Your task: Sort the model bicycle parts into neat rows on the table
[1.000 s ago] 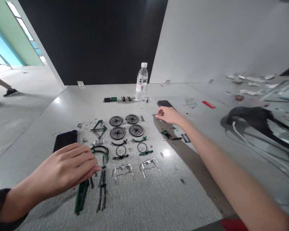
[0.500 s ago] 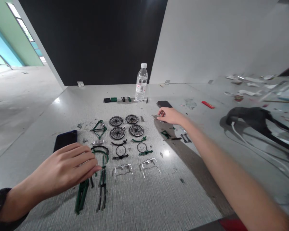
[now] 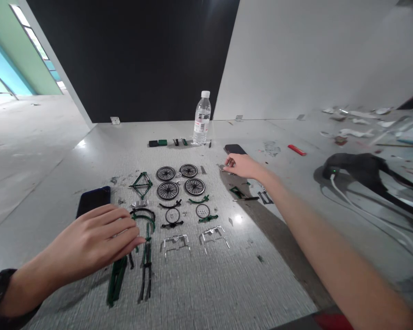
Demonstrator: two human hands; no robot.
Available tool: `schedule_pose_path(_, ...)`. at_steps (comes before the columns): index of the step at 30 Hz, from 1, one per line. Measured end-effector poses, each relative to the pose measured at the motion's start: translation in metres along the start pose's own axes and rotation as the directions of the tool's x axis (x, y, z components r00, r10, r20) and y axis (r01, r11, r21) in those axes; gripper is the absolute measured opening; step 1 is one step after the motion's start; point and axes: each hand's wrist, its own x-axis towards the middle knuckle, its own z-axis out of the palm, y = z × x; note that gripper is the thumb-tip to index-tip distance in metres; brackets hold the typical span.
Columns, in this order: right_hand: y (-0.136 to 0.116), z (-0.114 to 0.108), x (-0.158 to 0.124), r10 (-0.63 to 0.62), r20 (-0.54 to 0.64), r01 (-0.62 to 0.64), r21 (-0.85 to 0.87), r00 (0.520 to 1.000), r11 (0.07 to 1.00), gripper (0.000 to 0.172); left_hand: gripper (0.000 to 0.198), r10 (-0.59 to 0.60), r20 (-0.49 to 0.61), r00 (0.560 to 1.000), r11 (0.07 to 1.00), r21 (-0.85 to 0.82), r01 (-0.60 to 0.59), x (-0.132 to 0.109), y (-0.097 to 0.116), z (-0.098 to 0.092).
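My left hand hovers over the left side of the table, its fingers loosely bent and nothing visible in them. Below it lie a green bicycle-model frame part, a long dark fork piece and curved mudguards. Farther right, my right hand has its fingertips pinched down at the table, by small silver pieces partly hidden under them. Small spoked wheels sit in a group between the hands. Silver handlebar-like parts lie in front of them.
A water bottle stands by the black panel. One phone lies behind my right hand, another beside my left. A screwdriver, a red object and a black device with white cable are at right.
Both hands stay in nearly the same places. My right hand and forearm have shifted only very slightly; the parts on the table look unmoved.
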Motion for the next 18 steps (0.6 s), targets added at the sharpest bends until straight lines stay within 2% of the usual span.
schedule_pose_path(5, 0.0009, 0.0057, 0.0028, -0.011, -0.033, 0.011, -0.010, 0.999, 1.000, 0.021, 0.007, 0.003, -0.016, 1.000, 1.000, -0.007, -0.004, 0.0011, 0.0005, -0.0007)
schedule_pose_path(18, -0.0006, 0.0070, 0.0032, -0.001, -0.026, 0.001, 0.005, 1.000, 1.000, 0.023, 0.008, 0.005, -0.017, 1.000, 1.000, -0.001, -0.005, 0.0015, 0.0011, -0.0021)
